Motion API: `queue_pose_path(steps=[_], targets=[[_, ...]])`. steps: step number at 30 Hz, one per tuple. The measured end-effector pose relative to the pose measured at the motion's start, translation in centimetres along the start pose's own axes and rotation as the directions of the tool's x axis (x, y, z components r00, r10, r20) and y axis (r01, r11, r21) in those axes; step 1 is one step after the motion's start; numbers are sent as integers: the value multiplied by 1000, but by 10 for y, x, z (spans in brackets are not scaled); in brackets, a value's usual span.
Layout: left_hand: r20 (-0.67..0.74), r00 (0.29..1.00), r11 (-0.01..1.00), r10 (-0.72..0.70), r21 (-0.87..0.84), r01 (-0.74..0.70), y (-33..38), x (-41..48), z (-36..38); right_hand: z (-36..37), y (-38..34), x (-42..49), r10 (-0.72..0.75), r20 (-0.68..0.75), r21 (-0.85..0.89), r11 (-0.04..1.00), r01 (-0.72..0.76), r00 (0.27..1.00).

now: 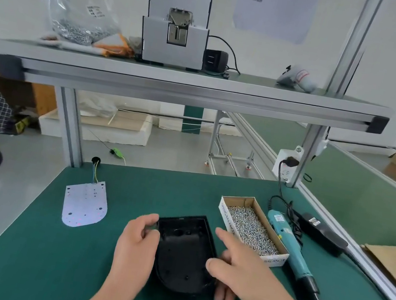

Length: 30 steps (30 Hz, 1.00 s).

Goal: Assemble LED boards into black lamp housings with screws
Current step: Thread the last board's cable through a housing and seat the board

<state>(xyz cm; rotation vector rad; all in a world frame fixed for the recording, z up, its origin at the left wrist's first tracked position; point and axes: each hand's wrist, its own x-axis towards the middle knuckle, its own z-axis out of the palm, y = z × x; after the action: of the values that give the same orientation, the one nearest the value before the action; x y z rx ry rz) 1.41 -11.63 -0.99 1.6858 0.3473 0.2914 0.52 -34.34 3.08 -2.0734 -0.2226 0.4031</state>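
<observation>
On the green mat (66, 259), near edge: left hand (138, 242) pinches the black housing (184, 253) at its left rim, cavity up, probably to square it. Right hand (237, 265): thumb on the right rim, index straight; cannot tell if it grips. LED board (85, 204) lies apart to the left, unseated. Screw box (252, 228) and screwdriver (290, 248) sit right, handy.

The black lamp housing (183, 255) lies open side up at lower centre. The white LED board (85, 205) lies flat left of it, boxed screws (252, 228) right.
</observation>
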Motion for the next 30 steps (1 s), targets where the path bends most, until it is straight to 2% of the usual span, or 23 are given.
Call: queue_pose_path(steps=[4, 7, 10, 12, 14, 18, 20, 23, 30], targets=[[5, 1000, 995, 23, 97, -23, 1, -1, -1, 0, -2, -6, -6, 98, -161, 987, 21, 995], [-55, 988, 968, 145, 215, -130, 3, 5, -13, 0, -3, -7, -13, 143, -190, 981, 40, 990], [-95, 965, 836, 246, 524, -162, 3, 17, -31, -1, -2, -6, 1, 144, -246, 969, 35, 990], [-86, 975, 730, 204, 677, -93, 4, 22, -40, -3, 1, -5, 19, 119, -333, 943, 22, 993], [-71, 988, 658, 136, 752, -37, 2, 26, -44, -7, 5, -3, 20, 87, -395, 919, 16, 996], [-56, 992, 513, 109, 858, -8, -7, 32, -49, -15, 9, -1, -47, 29, -462, 885, 55, 998], [-53, 995, 473, 89, 881, 4, -10, 34, -51, -17, 11, 0, -86, -9, -461, 884, 72, 996], [-69, 992, 444, 107, 896, 14, -9, 34, -52, -16, 12, 2, -119, -52, -449, 890, 83, 992], [-107, 987, 461, 117, 886, 42, -13, 39, -66, -15, 14, 3, -183, -93, -434, 892, 126, 979]])
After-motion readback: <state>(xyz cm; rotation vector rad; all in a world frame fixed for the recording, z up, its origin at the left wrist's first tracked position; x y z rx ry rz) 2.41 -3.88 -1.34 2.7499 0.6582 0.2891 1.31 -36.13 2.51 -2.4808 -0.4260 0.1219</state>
